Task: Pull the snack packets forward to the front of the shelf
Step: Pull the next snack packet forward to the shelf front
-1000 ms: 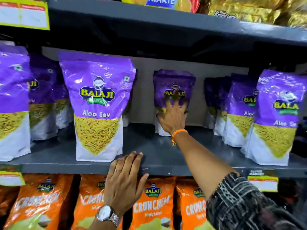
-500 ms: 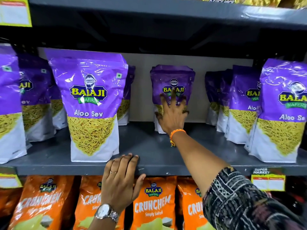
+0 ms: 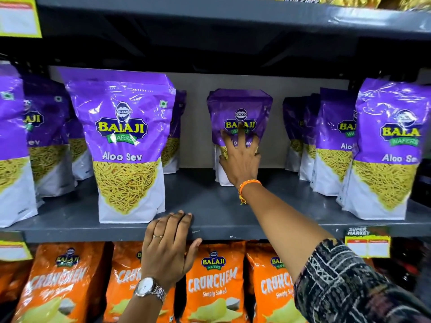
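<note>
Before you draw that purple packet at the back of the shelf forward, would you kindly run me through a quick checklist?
1. Right hand on the purple Aloo Sev packet at the back: ok, fingers spread on its front.
2. Grip closed round the packet: not ok, the hand lies flat against it.
3. Packet upright: ok.
4. Bare lane on the grey metal shelf in front of the packet: ok.
5. Left hand steadying: ok, fingers over the shelf's front edge.
6. Another packet behind it: cannot tell.

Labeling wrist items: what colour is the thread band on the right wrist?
Orange thread band, seen in the head view.
</note>
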{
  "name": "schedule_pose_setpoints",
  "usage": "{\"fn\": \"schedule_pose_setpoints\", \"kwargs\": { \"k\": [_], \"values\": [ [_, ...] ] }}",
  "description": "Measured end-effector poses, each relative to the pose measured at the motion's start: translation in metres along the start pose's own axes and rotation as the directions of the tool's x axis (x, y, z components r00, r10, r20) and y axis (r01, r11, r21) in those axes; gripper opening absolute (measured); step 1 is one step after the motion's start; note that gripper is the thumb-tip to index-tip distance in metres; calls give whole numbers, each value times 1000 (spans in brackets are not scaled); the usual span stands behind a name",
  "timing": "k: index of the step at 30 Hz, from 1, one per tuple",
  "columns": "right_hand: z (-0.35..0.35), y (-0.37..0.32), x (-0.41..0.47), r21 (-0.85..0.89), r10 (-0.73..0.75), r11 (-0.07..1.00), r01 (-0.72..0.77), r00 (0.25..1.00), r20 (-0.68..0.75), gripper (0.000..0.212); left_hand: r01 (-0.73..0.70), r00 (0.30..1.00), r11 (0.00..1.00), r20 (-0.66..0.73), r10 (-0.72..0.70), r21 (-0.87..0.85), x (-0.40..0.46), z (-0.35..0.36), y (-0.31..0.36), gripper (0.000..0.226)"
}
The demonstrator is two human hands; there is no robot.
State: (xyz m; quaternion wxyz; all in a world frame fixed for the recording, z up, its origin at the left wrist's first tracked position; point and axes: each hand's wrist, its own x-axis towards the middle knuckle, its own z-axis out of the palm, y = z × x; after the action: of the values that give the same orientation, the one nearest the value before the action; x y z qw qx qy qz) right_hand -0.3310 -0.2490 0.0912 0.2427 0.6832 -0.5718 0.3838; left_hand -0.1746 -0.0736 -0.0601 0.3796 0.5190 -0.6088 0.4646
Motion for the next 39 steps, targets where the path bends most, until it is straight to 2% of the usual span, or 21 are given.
{"fn": "schedule_pose_setpoints", "kwargs": {
  "k": [4,8,18,39],
  "values": [
    [-15,1,-11,5,6,1000,-6,1000,-26,71,1,1000,1000,26,-2,10,-1,-2,0,58],
    [-34,6,-27,-10,-50,999,49,999,-19,76,-5,999,1000,54,4,15,1,-7,0,58],
    [-86,8,-72,42,-53,998,57,996,-77,75,41,984,999,174,-41,4,3,-20,2,59],
    [-131,11,-108,-6,-77,997,77,990,-115,71,83,972,996,224,-73,-38,4,-30,5,58]
  ]
}}
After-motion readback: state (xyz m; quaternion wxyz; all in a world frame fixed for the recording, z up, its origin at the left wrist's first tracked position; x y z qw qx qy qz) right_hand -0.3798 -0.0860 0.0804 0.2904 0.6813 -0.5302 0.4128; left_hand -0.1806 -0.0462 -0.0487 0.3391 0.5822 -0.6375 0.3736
